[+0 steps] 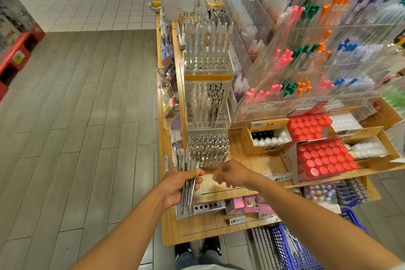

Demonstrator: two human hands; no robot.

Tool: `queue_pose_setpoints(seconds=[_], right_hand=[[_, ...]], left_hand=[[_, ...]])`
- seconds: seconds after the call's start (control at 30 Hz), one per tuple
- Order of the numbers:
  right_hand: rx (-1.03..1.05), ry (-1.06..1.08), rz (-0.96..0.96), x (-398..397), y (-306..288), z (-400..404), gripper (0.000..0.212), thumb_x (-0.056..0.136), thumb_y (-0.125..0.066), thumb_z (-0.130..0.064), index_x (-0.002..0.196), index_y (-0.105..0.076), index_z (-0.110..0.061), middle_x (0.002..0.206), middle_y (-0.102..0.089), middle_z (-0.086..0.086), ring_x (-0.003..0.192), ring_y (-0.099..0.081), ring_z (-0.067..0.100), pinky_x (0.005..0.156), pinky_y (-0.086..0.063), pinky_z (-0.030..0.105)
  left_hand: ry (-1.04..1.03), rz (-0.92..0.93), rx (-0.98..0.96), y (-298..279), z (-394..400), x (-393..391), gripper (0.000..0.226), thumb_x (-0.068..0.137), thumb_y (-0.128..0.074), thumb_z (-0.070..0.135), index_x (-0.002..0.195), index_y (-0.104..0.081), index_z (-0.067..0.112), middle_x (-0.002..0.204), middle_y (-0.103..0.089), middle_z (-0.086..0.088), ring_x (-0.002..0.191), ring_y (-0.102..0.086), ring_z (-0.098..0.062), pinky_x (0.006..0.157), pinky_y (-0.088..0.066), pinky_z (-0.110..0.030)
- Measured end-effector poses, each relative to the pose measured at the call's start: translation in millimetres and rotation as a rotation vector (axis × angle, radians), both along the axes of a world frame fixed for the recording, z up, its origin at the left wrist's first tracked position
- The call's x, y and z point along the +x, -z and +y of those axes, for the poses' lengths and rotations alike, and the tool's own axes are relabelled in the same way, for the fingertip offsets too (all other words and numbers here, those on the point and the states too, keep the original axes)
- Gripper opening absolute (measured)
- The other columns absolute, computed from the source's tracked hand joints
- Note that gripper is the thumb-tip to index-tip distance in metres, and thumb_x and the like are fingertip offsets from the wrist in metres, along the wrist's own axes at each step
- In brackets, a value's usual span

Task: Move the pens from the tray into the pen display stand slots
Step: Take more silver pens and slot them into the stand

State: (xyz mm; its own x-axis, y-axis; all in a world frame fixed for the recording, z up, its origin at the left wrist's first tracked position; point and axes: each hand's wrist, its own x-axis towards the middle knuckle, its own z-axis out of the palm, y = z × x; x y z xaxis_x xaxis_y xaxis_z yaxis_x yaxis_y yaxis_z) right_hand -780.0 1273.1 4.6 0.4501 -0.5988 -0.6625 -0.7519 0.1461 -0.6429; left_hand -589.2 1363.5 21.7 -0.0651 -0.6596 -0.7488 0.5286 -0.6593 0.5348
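The place is a stationery shop: grey plank floor [76, 116] on the left, and on the right a long wooden counter [208, 226] that carries clear acrylic racks full of pens, with cartons of red-capped bottles [324, 160] further right and a blue shopping basket [291, 247] low beside the person's right arm. Going from the left, the left hand [175, 186] comes first; it hangs above the near left edge of the counter, and its grip is curled round a bundle of pens [188, 182], with the thumb pressed across the front of them. The bundle stands nearly upright, its long axis running from the tips that point down toward a small holed block [206, 206] up to the ends that fan out a little above the fingers. Just beyond these upper ends, further from the person, stands the pen display stand [208, 149], a clear block with many round slots, most of them already showing pen tops; whether free slots remain I cannot tell. Next to the right is the right hand [228, 174], near the bundle but apart from it, blurred, with fingers loosely curled and, as far as I can see, holding nothing. It lies almost directly in front of the stand, so it seems the nearer hand for placing. I judge that the next move is for it to pick one pen from the bundle and carry it forward, keeping it vertical over a slot. No tray is clear to me in this view.
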Motion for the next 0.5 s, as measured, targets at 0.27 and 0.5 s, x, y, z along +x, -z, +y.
queue_pose_setpoints(seconds=[0.27,0.5], right_hand=[[0.146,0.257,-0.415,30,-19,8,0.011,0.097,-0.057,-0.017,0.092,-0.065,-0.010,0.078,-0.061,0.006,0.054,-0.044,0.008,0.052,-0.036,0.022],[0.216,0.360,-0.516,29,-24,14,0.006,0.093,-0.062,-0.014,0.095,-0.063,-0.008,0.074,-0.062,0.002,0.059,-0.046,0.009,0.054,-0.035,0.022]], left_hand=[[-0.032,0.008,-0.014,-4,0,-5,0.042,0.071,-0.078,0.007,0.105,-0.064,-0.014,0.082,-0.070,-0.024,0.064,-0.071,-0.025,0.053,-0.060,-0.029],[0.001,0.005,-0.021,-5,-2,-4,0.047,0.072,-0.081,0.011,0.109,-0.061,-0.011,0.082,-0.069,-0.025,0.067,-0.070,-0.028,0.057,-0.061,-0.033]])
